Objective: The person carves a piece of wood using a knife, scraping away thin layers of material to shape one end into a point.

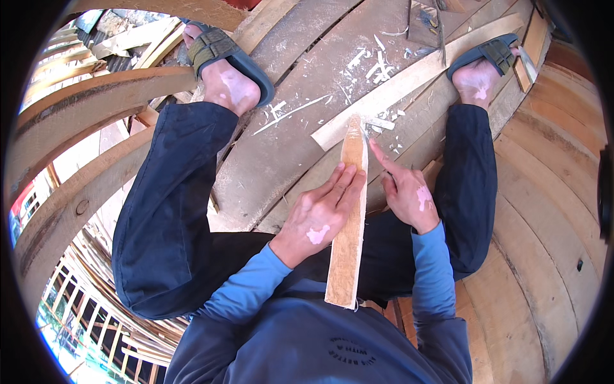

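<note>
A flat strip of wood [343, 259] lies lengthwise between my legs, its near end at my belly and its far end trimmed to a narrow rounded point. My left hand [320, 208] presses on its upper face and grips it, fingers together along the middle. Beside the strip's right edge, my right hand [408, 192] is curled with the index finger stretched toward the pointed end. A narrow grey blade [365, 133], apparently a knife's, shows between that fingertip and the wood. Its handle is hidden in the curled fingers.
A long pale board [409, 80] lies diagonally across the plank floor [268, 160], with shavings [380, 67] scattered around it. My sandalled feet rest on either side. Curved wooden ribs [83, 96] rise at the left, and a curved plank wall [537, 243] stands at the right.
</note>
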